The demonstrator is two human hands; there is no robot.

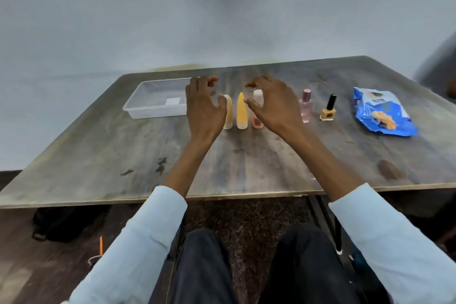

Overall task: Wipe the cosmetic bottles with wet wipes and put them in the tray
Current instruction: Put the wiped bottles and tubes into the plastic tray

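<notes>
A row of cosmetic bottles stands on the grey table (pixel 246 160): a beige tube (pixel 228 116), a yellow tube (pixel 241 111), a pink tube (pixel 257 108), a pink glass perfume bottle (pixel 306 106) and a yellow nail polish bottle (pixel 328 108) with a black cap. My left hand (pixel 203 106) hovers just left of the beige tube, fingers loosely curved, holding nothing. My right hand (pixel 270 103) hovers over the pink tube and partly hides it, also empty. A clear plastic tray (pixel 140 103) sits at the left. A blue wet wipes pack (pixel 382 111) lies at the right.
A small white sticker shows on the tray's floor. A dark stain marks the table near its front right edge. Below the table's near edge are my knees, a black bag on the floor at the left and a table leg at the right.
</notes>
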